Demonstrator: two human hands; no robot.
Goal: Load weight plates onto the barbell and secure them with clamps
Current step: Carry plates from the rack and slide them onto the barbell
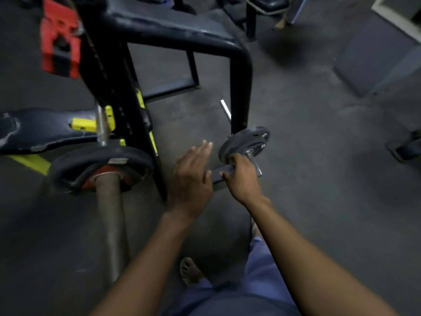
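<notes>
We see a dark rack (241, 71) standing on the grey floor (319, 156). At its left a barbell (112, 213) carries a large plate (75, 165). By the rack's foot a small plate (245, 141) sits on a short chrome bar (255, 163). Our right hand (241, 176) curls around that plate's lower edge; our left hand (191, 176) hovers beside it, fingers spread, touching nothing.

dark bench frame (241, 71), grey floor (319, 167)

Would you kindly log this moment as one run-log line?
right hand: gripping small plate on thin bar | left hand: open, empty | big barbell: plate on
</notes>
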